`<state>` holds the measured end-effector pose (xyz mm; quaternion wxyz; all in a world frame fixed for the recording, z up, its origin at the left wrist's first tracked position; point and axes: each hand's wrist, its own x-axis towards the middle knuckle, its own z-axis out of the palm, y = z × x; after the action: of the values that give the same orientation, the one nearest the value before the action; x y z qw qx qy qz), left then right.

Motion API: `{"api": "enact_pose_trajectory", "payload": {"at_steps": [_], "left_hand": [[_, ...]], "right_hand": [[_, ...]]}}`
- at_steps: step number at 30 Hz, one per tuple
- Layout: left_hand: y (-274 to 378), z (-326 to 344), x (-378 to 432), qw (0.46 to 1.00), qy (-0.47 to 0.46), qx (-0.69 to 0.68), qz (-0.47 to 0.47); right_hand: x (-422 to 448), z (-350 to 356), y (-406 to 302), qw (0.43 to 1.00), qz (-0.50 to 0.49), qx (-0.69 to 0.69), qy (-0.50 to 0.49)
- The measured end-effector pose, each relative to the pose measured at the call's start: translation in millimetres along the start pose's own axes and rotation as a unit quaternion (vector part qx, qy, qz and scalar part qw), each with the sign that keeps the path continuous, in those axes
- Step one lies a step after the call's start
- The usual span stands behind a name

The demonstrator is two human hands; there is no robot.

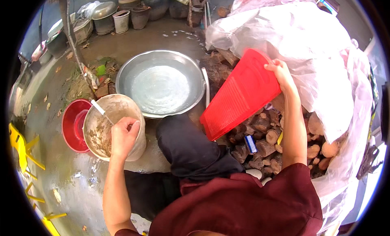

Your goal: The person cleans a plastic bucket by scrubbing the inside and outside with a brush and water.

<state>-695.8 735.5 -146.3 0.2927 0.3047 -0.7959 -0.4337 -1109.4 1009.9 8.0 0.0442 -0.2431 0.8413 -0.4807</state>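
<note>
My right hand grips the upper right edge of a red plastic washboard, which is tilted over the firewood to the right of my knee. My left hand is closed at the right side of a dirty whitish bucket, over its opening. A thin handle with a white end slants up from that hand across the bucket's rim; what its other end is, I cannot tell. Beyond my knee, a wide metal basin holds water. A red plastic basin stands partly behind the bucket.
Stacked firewood lies at the right, with a blue and white brush on it and plastic sheeting above. A wooden pole rises at the left. Yellow plastic pieces are at the far left. Pots and buckets line the wall.
</note>
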Motion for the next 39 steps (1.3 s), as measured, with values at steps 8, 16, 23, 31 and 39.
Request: {"api": "enact_pose_trajectory", "payload": {"at_steps": [8,16,23,31,39], "left_hand": [[15.8,-29.3,-11.1,0.993,0.109,-0.037,0.008],[-54.1,-125.3,-26.2,0.925,0.325,-0.14,-0.139],[-185.1,-126.3,-60.5,0.865,0.184,-0.175,-0.432],[-205.1,-110.2,-58.9,0.83,0.188,-0.185,-0.491],[-199.4,-98.0,-24.0,0.885,0.305,-0.168,-0.311]], "right_hand": [[-17.6,27.1,16.7,0.778,-0.264,-0.529,0.212],[-27.5,59.1,4.5,0.734,-0.365,-0.513,0.256],[-19.8,36.7,15.4,0.778,-0.311,-0.502,0.213],[-27.8,34.2,-1.0,0.778,-0.232,-0.55,0.195],[-37.3,51.0,-7.1,0.786,-0.311,-0.491,0.212]]}}
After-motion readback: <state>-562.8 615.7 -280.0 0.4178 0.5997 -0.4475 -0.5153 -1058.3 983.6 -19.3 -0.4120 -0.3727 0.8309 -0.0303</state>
